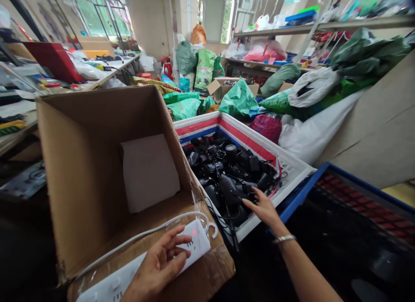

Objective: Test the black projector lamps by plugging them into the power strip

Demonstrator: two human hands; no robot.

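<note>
My left hand (166,259) hovers over or rests on a white power strip (199,243) with a lit red light. Its fingers are loosely bent and apart, with nothing visible in them. The strip and its white cord lie on a flap of the cardboard box (68,181). My right hand (264,209), wearing a metal bracelet, reaches over the near edge of a white plastic crate (296,168). Its thumb and fingers are spread beside a dark, rounded plastic device (228,189); whether they touch it I cannot tell. Several black corded devices fill the crate.
Inside the box lies a pale sheet (151,172). A blue-rimmed crate (301,194) stands at the right. Green sacks (238,98) and white sacks (319,120) are piled behind. A cluttered workbench (103,75) runs along the left; loaded shelves (366,24) stand at the back right.
</note>
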